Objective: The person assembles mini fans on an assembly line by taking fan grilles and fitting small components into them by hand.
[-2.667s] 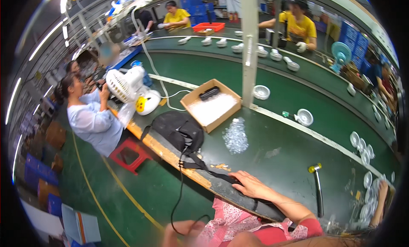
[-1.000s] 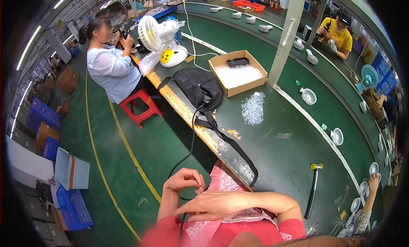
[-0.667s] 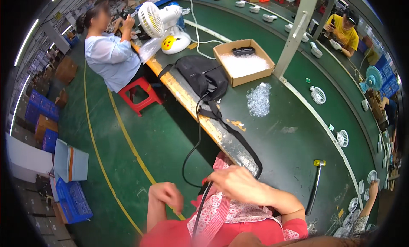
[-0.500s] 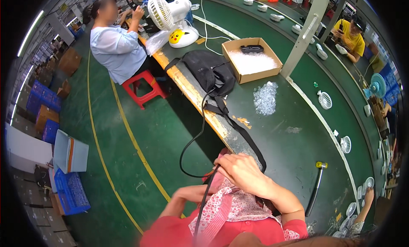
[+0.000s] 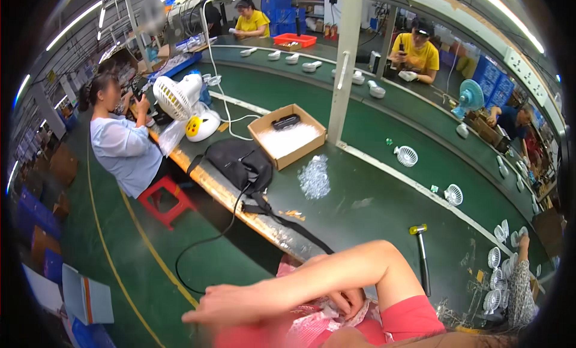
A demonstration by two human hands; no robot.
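While right hand (image 5: 234,305) hangs by black cable (image 5: 177,267), grasp unclear, left hand (image 5: 347,303) likewise; fan base (image 5: 209,127) bears cartoon face (image 5: 192,127).

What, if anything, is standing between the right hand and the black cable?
Nothing visible: the black cable hangs in a loop that comes down beside the right hand; whether they touch, I cannot tell.

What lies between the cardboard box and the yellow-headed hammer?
The head view shows a pile of small clear pieces, nearer the cardboard box than the hammer, then tabletop with a pale mark.
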